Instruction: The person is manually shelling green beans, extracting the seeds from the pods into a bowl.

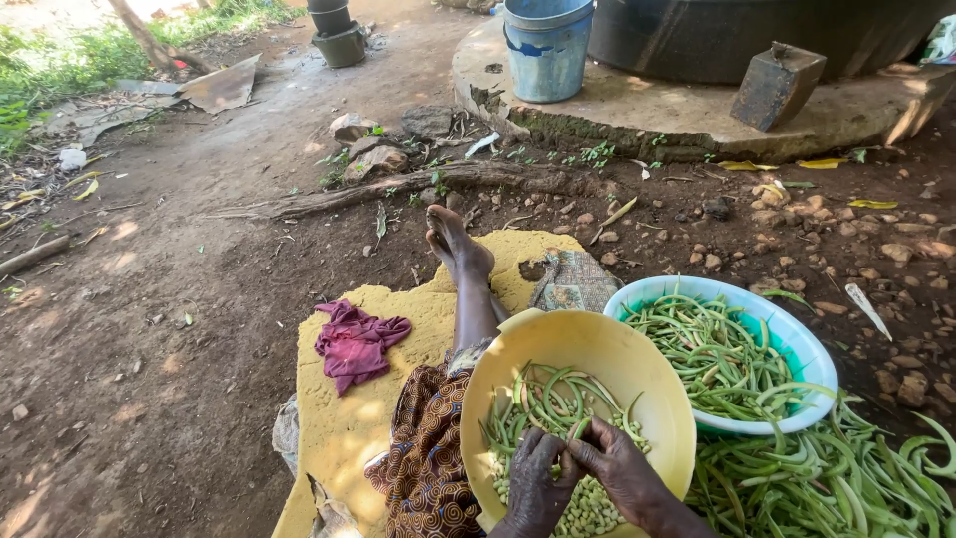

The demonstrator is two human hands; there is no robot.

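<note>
Both hands were down in the yellow bowl (588, 349) resting on the person's lap. The left hand (536, 485) and right hand (622, 468) met in the middle, fingers pinched around one green bean pod (576, 430), so both were grasping it together. Under and around them the bowl had a pile of pale shelled beans (588, 508) plus a bunch of pods (543, 403) toward the far side.

Just beside it on the right sat a turquoise bowl (797, 344) full of long green pods, and a heap of pods (827, 478) lay on the ground near that. The person sat on a yellow mat (349, 418) on bare dirt, one bare foot (458, 244) stretched out, with a crumpled purple cloth (357, 341) lying to the left of the leg. Further back, a blue bucket (546, 50) stood on a concrete slab (677, 115).
</note>
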